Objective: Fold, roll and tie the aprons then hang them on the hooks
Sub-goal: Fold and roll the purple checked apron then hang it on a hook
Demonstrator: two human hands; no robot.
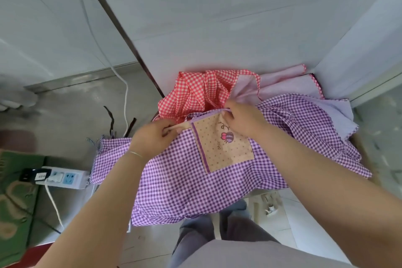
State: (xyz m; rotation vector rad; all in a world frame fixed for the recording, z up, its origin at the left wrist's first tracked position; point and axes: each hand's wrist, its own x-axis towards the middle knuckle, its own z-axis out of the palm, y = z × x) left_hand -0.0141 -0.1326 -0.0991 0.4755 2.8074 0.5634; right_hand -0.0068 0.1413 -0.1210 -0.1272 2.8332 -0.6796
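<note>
The purple gingham apron [195, 180] covers whatever surface it lies on, so the support beneath cannot be made out; its near edge droops toward the person's trousers [217, 235] and its right side bunches into folds whose shape is hard to read. Its long axis runs left to right across the view, with the tan pocket [226, 143], printed with a small bee, facing up and tilted slightly. The left hand [154, 135] pinches the apron's top hem just left of the pocket; the right hand [243, 117] pinches the hem at the pocket's upper right corner, its fingertips hidden in cloth. Behind lies a crumpled red gingham apron [195, 91], partly covered. A power strip [63, 177] sits on the floor at left.
</note>
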